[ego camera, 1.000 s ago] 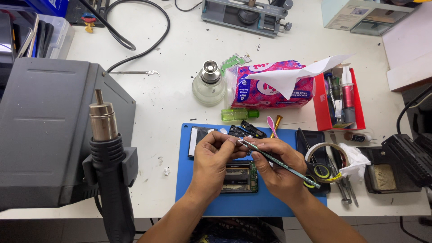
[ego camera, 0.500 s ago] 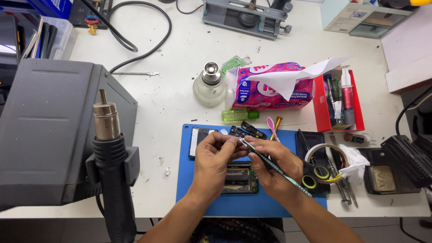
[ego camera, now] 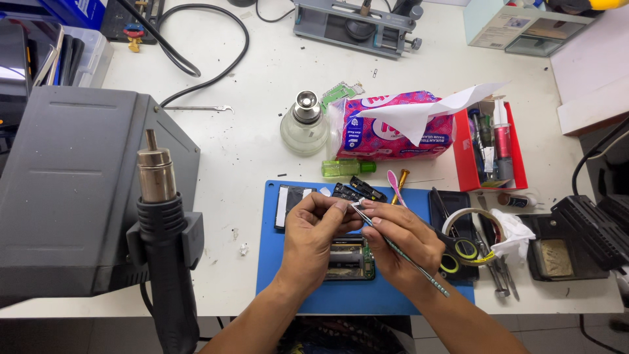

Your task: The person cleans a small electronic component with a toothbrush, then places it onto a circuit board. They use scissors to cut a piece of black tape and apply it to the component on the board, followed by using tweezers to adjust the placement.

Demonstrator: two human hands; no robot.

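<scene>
Both hands meet at centre-bottom of the frame over the blue mat [ego camera: 275, 288]; left hand [ego camera: 314, 233] is curled narrow, fingertips pinching a small pale part [ego camera: 356, 206] at the spot where the two hands touch; can't tell exactly what the part is, too small. Right hand [ego camera: 403, 239] is closed round thin metal tweezers [ego camera: 400, 250], held like a pen; their long axis runs diagonal, tip up-left at the pinched part, tail down-right toward lower right of the frame. So the part sits just above & between both hands, left hand is the one gripping it, right hand reaches it only via the tool tip. Directly under the hands, partly hidden, lies an opened phone w/ green board [ego camera: 350, 259] on the mat; dark parts [ego camera: 357, 190] lie just above the fingers. Left of frame: grey rework station [ego camera: 72, 190] w/ hot-air gun [ego camera: 160, 223] docked in front. Upper centre: glass bottle [ego camera: 304, 124], pink tissue pack [ego camera: 393, 128], red box of tubes [ego camera: 488, 147]; right of the mat, a tape roll [ego camera: 472, 236] & dark tray [ego camera: 563, 255].
</scene>
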